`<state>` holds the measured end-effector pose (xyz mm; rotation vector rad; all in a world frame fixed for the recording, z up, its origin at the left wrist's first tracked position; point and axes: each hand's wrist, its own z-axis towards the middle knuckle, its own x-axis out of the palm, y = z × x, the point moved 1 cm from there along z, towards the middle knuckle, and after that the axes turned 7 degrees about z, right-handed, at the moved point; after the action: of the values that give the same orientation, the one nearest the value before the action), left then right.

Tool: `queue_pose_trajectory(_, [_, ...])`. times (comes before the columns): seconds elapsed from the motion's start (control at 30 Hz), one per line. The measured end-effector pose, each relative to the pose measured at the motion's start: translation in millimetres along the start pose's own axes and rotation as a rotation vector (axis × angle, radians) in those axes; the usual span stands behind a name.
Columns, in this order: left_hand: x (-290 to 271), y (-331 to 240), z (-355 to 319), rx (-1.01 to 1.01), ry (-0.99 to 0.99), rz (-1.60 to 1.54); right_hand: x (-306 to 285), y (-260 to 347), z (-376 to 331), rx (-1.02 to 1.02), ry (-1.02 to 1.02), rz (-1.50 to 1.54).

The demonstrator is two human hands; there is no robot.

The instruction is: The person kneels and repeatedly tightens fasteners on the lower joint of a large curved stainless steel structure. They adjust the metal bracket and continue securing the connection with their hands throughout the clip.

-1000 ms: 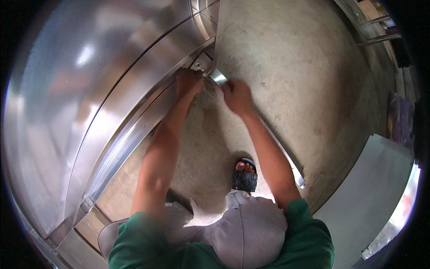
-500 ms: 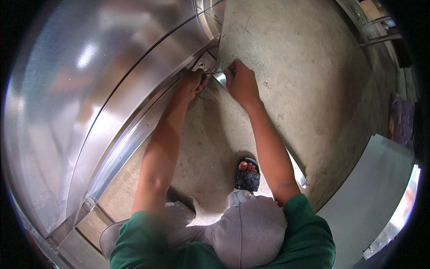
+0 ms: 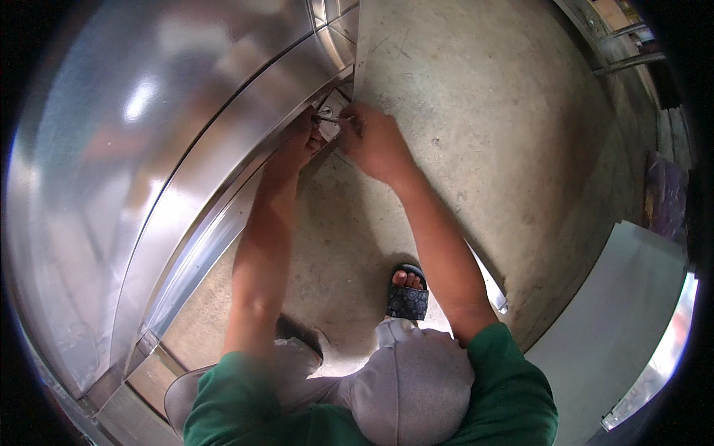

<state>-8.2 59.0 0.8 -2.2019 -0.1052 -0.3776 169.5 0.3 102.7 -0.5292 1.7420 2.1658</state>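
no packages, labels, signs, screens visible

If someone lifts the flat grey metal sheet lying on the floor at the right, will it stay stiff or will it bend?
The grey sheet looks thin and broad, so it would probably flex and wobble if lifted by one edge. Its smooth surface suggests it could slip in bare hands. Lying flat on the concrete floor, it seems unlikely to tip or roll.
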Motion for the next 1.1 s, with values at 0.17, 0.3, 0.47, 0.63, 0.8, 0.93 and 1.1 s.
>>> queue_pose_trajectory(0.17, [-6.2, 13.4, 11.2, 0.120, -0.147, 0.813, 36.0, -16.9, -47.9, 0.333, 0.138, -0.133])
queue_pose_trajectory(0.3, [2.1, 27.9, -7.1, 0.419, -0.383, 1.048, 71.7, -54.2, -81.3, 0.489, 0.218, -0.078])
queue_pose_trajectory(0.47, [18.5, 23.5, -16.9, 0.507, -0.469, 1.130, 107.4, -73.8, -90.0, 0.406, 0.136, -0.148])
queue_pose_trajectory(0.63, [22.3, 18.7, -19.7, 0.520, -0.434, 1.269, 114.1, -74.5, -88.8, 0.404, 0.108, -0.112])
queue_pose_trajectory(0.8, [22.1, 21.4, -19.4, 0.602, -0.452, 1.372, 119.3, -77.5, -81.5, 0.466, 0.183, -0.086])
queue_pose_trajectory(0.93, [24.8, 23.7, -18.8, 0.676, -0.487, 1.409, 123.6, -78.7, -79.6, 0.481, 0.232, -0.012])
queue_pose_trajectory(1.1, [24.1, 17.5, -13.3, 0.639, -0.419, 1.681, 141.6, -77.3, -69.3, 0.495, 0.176, 0.120])
